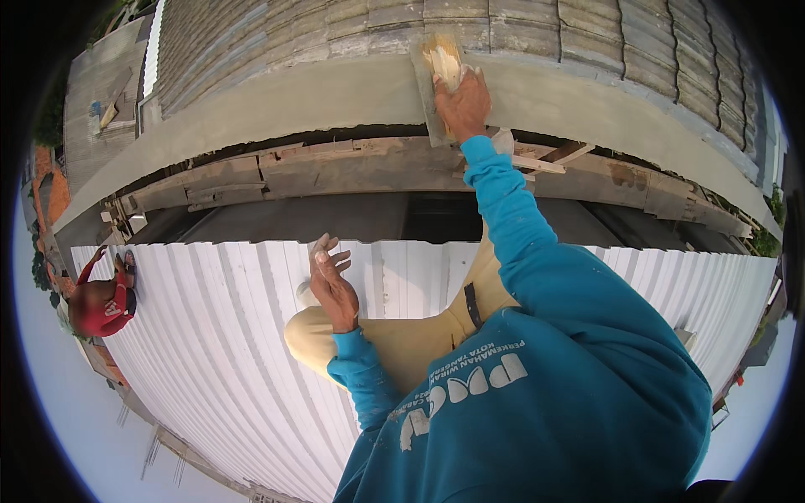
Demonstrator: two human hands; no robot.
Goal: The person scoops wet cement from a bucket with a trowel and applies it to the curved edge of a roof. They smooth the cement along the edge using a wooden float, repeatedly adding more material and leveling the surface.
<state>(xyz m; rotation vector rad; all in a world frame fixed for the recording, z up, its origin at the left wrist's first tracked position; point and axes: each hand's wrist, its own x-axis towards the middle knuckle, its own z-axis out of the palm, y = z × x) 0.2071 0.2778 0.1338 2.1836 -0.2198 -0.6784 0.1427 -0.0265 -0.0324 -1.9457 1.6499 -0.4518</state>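
Observation:
My right hand [464,104] reaches far ahead, fingers wrapped around the pale wooden grip of a plastering float [422,84]. The float's long, thin plate lies against a band of smooth grey mortar [335,90] along the lower edge of the tiled roof, its length running across the band. My fingers and palm hide part of the plate. Above my bent knee, my left hand [334,287] is raised with nothing in it. Its fingers are loosely curled and apart, with pale smears on the fingertips.
Below me spreads white corrugated metal roofing [226,335]. A dark gap [352,220] lies between its edge and a weathered wooden beam [335,172], with loose wood strips [538,164] at right. Grey roof tiles [352,29] rise beyond. A person in red [107,306] crouches at far left.

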